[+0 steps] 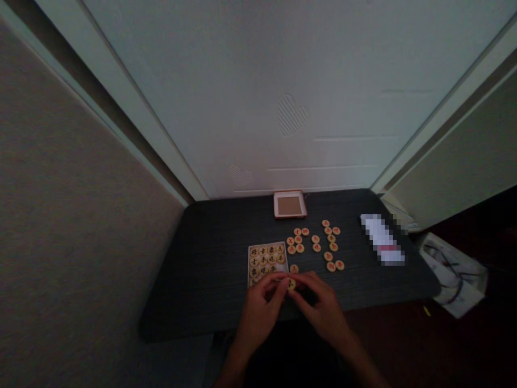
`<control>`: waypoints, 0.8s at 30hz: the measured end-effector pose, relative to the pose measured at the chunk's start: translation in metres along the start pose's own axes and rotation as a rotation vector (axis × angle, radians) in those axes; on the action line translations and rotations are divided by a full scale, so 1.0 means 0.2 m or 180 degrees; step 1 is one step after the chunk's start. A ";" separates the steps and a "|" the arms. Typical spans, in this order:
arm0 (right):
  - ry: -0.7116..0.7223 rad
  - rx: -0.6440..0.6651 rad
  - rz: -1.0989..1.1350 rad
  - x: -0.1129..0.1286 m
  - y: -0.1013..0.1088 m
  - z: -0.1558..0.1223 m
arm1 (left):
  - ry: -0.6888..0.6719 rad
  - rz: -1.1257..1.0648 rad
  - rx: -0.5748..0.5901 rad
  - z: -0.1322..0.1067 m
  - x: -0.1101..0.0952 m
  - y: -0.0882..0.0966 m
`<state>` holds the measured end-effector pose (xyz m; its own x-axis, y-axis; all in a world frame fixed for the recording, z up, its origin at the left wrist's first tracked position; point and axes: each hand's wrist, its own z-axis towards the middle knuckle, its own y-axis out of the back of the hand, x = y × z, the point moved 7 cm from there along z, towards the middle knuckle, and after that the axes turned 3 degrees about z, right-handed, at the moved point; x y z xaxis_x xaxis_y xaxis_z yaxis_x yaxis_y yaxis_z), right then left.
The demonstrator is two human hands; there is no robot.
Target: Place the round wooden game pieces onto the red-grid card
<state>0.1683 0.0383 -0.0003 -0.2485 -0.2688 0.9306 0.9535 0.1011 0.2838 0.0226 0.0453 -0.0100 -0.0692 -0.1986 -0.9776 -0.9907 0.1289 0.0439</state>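
A round Chinese chess piece point(291, 284) with a dark character is pinched between the fingertips of my left hand point(262, 304) and my right hand point(321, 303). Both hands are closed on it, just past the front right corner of a shallow box point(249, 264). Black-lettered pieces lie in rows inside that box, and my left hand covers part of its front row. One red-lettered piece point(294, 269) rests on the table right behind my fingertips. Farther right, several loose pieces, mostly red-lettered, are scattered, among them one piece point(340, 265) near the right.
The dark table point(202, 258) stands against a white panel with heart patterns. At its back edge lies a shallow box lid or tray point(275, 207). A blurred white packet point(382, 240) lies on the right. Beyond the table's right end is a white container point(454, 275) with cables.
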 end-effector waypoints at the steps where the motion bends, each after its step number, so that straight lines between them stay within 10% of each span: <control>1: -0.0019 -0.0014 0.0034 0.00 0.00 0.00 | 0.0007 -0.0023 0.0014 0.00 0.00 0.00; 24: -0.0417 -0.0279 0.0366 -0.06 0.04 -0.01 | -0.0118 0.0056 0.0184 -0.01 0.01 -0.01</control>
<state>0.1784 0.0396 -0.0099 -0.1516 -0.1328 0.9795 0.9867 0.0386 0.1579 0.0247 0.0428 -0.0112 -0.0811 -0.1599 -0.9838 -0.9809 0.1881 0.0503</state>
